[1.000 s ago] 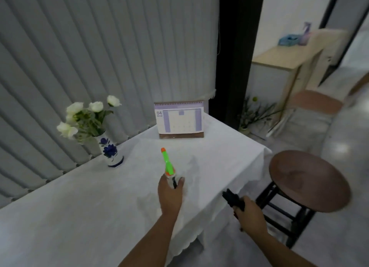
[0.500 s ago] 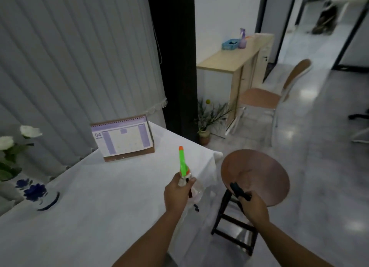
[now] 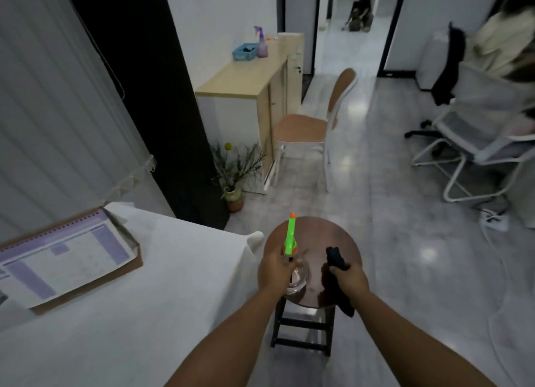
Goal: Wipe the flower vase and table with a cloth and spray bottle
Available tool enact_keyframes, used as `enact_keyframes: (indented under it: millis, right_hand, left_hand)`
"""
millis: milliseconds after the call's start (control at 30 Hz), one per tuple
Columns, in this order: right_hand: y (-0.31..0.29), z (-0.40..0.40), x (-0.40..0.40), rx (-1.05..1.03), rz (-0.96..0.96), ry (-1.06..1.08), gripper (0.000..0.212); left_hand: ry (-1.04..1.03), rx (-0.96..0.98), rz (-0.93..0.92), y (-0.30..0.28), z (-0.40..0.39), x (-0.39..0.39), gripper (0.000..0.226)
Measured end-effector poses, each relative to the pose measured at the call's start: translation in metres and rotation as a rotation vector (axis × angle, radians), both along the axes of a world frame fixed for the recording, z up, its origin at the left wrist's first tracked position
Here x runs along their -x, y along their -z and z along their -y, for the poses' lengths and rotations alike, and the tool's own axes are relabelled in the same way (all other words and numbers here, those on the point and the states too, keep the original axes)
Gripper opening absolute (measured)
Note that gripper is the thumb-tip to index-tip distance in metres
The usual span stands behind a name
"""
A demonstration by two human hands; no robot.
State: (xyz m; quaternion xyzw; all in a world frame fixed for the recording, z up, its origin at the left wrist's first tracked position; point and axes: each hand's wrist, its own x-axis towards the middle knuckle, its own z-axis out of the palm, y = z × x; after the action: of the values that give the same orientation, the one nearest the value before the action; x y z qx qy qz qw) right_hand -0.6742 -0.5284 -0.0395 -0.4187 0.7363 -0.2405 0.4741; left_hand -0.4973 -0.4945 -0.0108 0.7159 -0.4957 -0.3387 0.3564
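Observation:
My left hand (image 3: 275, 274) grips a clear spray bottle (image 3: 296, 279) with a green and orange nozzle, its base at or just above the round brown stool (image 3: 318, 236). My right hand (image 3: 348, 279) holds a dark cloth (image 3: 335, 263) that hangs over the stool's seat. The table (image 3: 144, 300), under a white tablecloth, fills the lower left. The flower vase is out of view.
A purple desk calendar (image 3: 63, 256) stands on the table at the left. Beyond the stool are a small potted plant (image 3: 234, 181), a wooden cabinet (image 3: 246, 85) with a purple spray bottle, a brown chair (image 3: 312, 126) and a white office chair (image 3: 477, 126).
The view has swung right, away from the vase and table. Both hands have moved from over the table's edge to over the stool, still holding the bottle and cloth.

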Motion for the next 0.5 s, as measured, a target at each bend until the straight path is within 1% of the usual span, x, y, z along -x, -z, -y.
enact_keyframes:
  millis: [67, 167, 267, 333, 433, 500]
  right_hand:
    - [0.004, 0.009, -0.002, -0.031, -0.028, -0.019, 0.036]
    - [0.014, 0.016, -0.003, -0.113, -0.059, -0.054, 0.037]
    - [0.023, 0.014, -0.005, -0.155, -0.092, -0.161, 0.050]
    - [0.027, 0.012, -0.003, -0.144, -0.110, -0.201, 0.053]
    - [0.023, 0.009, -0.002, -0.150, -0.140, -0.243, 0.054]
    - [0.019, 0.004, -0.006, -0.136, -0.170, -0.272, 0.054]
  left_hand:
    - [0.054, -0.004, -0.017, 0.005, 0.013, 0.001, 0.064]
    - [0.079, -0.015, -0.002, 0.011, 0.025, 0.000, 0.055]
    - [0.075, -0.004, -0.036, 0.015, 0.031, 0.000, 0.047]
    - [0.073, -0.046, -0.054, 0.014, 0.032, 0.001, 0.039]
    - [0.132, -0.062, -0.012, 0.010, 0.028, 0.000, 0.031]
    - [0.181, -0.081, 0.061, 0.008, 0.019, -0.003, 0.035]
